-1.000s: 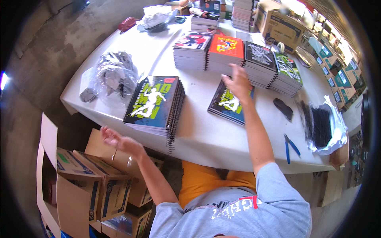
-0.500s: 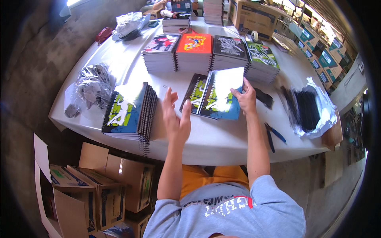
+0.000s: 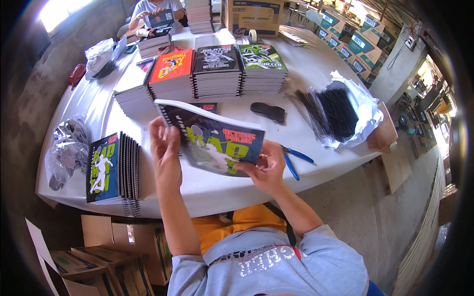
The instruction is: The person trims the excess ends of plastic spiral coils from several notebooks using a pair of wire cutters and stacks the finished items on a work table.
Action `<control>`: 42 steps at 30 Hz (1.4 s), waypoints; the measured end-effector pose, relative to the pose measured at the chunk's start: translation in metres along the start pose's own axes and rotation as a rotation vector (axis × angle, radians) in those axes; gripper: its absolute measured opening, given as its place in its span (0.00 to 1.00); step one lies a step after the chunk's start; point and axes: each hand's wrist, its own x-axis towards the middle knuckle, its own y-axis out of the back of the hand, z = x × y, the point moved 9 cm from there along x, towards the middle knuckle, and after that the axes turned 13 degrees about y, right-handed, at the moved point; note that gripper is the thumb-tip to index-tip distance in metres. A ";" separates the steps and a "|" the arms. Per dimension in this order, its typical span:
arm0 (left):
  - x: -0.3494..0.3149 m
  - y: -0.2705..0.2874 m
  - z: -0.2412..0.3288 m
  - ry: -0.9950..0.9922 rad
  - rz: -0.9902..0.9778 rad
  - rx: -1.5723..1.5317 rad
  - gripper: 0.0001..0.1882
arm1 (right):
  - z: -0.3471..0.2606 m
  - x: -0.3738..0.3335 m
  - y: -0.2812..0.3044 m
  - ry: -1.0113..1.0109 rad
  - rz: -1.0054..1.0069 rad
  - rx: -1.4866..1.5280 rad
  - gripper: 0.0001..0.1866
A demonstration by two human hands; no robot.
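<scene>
A spiral-bound notebook [image 3: 219,143] with a dark blue cover, lime lettering and a white player figure is held up, tilted, above the table. My left hand [image 3: 167,143] grips its spiral edge, and my right hand [image 3: 269,166] pinches the opposite lower corner. Behind it, part of another dark notebook [image 3: 207,106] shows on the table; the rest is hidden. To the left stands a stack of matching notebooks [image 3: 104,170], with their black spirals facing right. Blue-handled pliers [image 3: 297,160] lie just beyond my right hand.
Notebook stacks with red [image 3: 171,66], black [image 3: 216,59] and green [image 3: 261,56] covers line the middle. Black spiral coils [image 3: 335,113] rest on white wrapping at right, near a flat black object [image 3: 268,112]. Plastic bags [image 3: 69,148] lie left. Cartons [image 3: 113,266] stand below. Another person [image 3: 153,12] sits opposite.
The notebook has come up off the table and tilted. My left hand, previously open and apart from it, now grips the spiral edge. The view has swung to the right.
</scene>
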 end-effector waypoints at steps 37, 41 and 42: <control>-0.073 -0.065 -0.044 -0.752 0.415 1.320 0.25 | -0.004 0.038 0.018 -0.403 -0.652 -0.565 0.12; -0.074 -0.061 -0.045 -0.727 0.420 1.248 0.23 | 0.008 0.036 0.008 -0.373 -0.625 -0.581 0.13; -0.074 -0.061 -0.046 -0.722 0.414 1.241 0.23 | 0.008 0.039 0.009 -0.344 -0.566 -0.561 0.13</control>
